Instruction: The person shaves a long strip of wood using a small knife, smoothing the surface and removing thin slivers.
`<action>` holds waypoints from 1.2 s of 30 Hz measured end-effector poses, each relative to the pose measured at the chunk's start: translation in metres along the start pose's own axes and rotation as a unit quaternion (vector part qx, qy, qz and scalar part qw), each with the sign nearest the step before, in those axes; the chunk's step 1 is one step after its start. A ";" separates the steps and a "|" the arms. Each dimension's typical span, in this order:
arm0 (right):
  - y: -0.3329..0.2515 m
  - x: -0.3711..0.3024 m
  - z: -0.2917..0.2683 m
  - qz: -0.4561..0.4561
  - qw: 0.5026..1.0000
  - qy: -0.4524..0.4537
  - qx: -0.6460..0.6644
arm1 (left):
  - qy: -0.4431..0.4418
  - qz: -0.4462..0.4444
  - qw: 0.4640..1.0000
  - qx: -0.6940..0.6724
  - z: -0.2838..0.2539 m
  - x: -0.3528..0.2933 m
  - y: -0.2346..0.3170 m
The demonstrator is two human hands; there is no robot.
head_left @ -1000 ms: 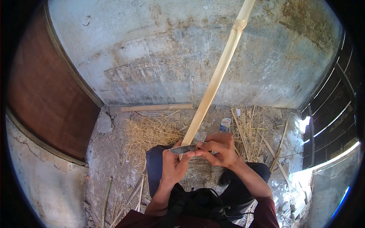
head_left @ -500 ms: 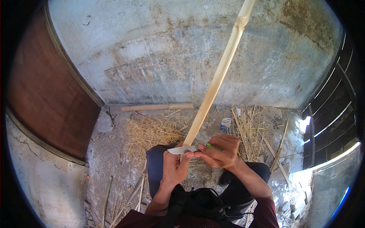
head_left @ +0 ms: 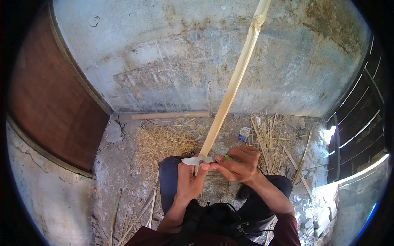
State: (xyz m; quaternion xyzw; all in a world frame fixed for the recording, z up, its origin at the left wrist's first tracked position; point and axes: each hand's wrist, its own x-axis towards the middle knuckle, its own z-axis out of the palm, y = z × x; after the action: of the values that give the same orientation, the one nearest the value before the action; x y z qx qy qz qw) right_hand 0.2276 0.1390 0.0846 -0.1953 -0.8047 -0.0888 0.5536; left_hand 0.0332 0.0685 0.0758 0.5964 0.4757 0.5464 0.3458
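Note:
A long pale split bamboo strip (head_left: 229,98) slants from my lap up toward the wall, with a knobby node near its upper part. Its near end lies in my left hand (head_left: 188,184), whose fingers are closed around it. My right hand (head_left: 242,164) grips a knife (head_left: 191,161) by its handle, of which a bit of green shows between the fingers. The blade lies across the bamboo near its lower end, its tip pointing left. My left thumb rests against the blade by the strip. The fingers behind the bamboo are partly hidden.
Thin shavings (head_left: 166,141) are heaped on the floor ahead. A bamboo pole (head_left: 170,115) lies along the wall's foot. More strips (head_left: 266,143) and a small blue-and-white packet (head_left: 243,134) lie to the right. A brown door (head_left: 53,94) stands left, a dark slatted panel (head_left: 361,119) right.
The bamboo strip has shifted slightly, its upper part leaning a little further left. A short end of it now shows below the blade. Both hands keep their grips.

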 end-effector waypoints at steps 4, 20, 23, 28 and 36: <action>-0.001 0.002 0.000 0.042 0.998 -0.004 0.048 | -0.021 0.032 0.997 -0.059 -0.004 -0.005 -0.028; -0.013 0.007 -0.002 -0.005 0.999 0.030 -0.030 | 0.005 0.027 0.999 -0.039 -0.001 -0.009 -0.028; -0.012 0.008 -0.004 -0.016 0.999 0.029 -0.042 | 0.017 0.035 0.998 -0.048 0.002 -0.007 -0.018; -0.013 0.012 -0.008 -0.002 0.999 0.019 -0.036 | 0.009 0.025 0.999 -0.037 0.001 -0.006 -0.013; -0.008 0.011 -0.005 -0.010 0.999 0.025 -0.040 | 0.018 0.041 0.994 -0.097 0.004 -0.011 -0.027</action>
State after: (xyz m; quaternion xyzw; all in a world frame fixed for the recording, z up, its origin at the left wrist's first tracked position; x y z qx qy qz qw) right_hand 0.2255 0.1321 0.0977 -0.2069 -0.7885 -0.1308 0.5642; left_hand 0.0331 0.0672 0.0467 0.5691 0.4021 0.6142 0.3703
